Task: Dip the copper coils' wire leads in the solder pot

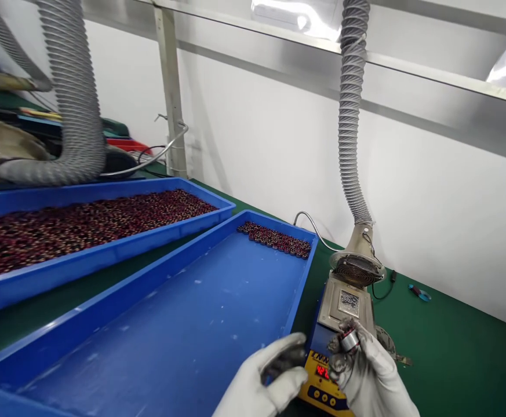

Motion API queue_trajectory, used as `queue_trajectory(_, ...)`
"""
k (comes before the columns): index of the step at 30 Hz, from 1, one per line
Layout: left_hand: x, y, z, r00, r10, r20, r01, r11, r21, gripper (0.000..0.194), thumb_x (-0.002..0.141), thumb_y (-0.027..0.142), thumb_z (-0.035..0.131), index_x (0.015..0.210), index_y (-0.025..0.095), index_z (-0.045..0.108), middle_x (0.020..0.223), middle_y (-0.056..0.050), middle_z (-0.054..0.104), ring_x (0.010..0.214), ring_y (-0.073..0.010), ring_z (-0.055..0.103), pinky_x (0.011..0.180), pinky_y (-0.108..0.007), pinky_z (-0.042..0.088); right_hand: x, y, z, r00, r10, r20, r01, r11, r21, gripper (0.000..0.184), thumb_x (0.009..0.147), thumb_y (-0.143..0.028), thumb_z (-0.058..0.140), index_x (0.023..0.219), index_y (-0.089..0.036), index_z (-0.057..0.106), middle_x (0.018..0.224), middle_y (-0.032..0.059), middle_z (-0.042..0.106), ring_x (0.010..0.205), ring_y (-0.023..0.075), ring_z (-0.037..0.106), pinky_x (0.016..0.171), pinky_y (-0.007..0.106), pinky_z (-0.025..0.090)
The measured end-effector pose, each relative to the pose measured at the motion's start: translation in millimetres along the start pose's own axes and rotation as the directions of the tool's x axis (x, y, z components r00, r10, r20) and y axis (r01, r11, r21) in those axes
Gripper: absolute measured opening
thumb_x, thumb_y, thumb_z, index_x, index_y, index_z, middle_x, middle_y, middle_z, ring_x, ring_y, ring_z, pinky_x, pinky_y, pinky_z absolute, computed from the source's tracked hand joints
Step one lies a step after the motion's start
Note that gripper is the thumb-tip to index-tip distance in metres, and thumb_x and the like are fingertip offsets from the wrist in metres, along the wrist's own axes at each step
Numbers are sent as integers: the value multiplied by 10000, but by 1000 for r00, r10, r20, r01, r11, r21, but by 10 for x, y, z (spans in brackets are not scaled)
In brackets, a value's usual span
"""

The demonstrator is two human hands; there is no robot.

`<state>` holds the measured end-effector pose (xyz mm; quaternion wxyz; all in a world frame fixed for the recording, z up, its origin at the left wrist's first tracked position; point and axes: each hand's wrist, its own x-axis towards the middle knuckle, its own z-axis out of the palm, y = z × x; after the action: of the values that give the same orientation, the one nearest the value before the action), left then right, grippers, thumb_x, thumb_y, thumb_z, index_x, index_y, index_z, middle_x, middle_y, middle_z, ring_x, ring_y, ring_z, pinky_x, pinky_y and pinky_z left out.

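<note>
Right hand (371, 368) pinches cylinder (349, 340) in fingers; machine (333, 307) at its 11 o'clock. Left hand (264, 376) at 9 o'clock, fingers spread.

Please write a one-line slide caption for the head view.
White-gloved right hand holds a silvery cylindrical part near a yellow control panel and a long blue rectangular tray.

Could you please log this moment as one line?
right hand: holds metal part | left hand: partly open | nearer tray: pieces at far end
</note>
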<state>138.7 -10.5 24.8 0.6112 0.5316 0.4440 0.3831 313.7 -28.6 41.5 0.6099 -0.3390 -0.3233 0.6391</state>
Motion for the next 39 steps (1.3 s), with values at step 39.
queue_trajectory(39, -246, 408, -206, 958, 246, -150, -287, 856, -430, 95, 569, 228, 649, 630, 157, 633, 734, -46, 657, 701, -184, 602, 671, -297, 474, 19, 582, 412, 963, 124, 241, -109, 991, -72, 290, 570, -359, 752, 742, -210, 572, 674, 44, 630, 630, 201, 607, 580, 347, 486)
